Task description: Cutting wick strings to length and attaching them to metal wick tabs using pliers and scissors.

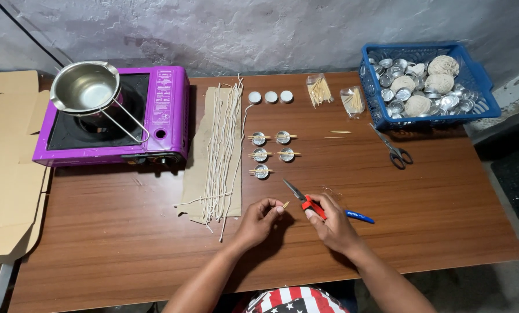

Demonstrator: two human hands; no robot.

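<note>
Right hand (332, 223) gripping red-and-blue pliers (313, 204) near table (445, 197) centre, tips pointing far-left. Left hand (258, 220) just left of them, fingers pinched closed on a short wooden stick (285, 204). Farther: 5 small metal cups (261, 171) with sticks across. Wick strings (223, 150) on cardboard, left.

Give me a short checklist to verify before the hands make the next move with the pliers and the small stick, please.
1. Right hand grips the pliers: ok.
2. Left hand pinches the small stick: ok.
3. Pliers tip points away from the left fingers: ok.
4. Plier jaws open or shut: cannot tell.
5. Small metal cups with sticks across them stand apart from both hands: ok.
6. Scissors lie well away from the hands: ok.
</note>
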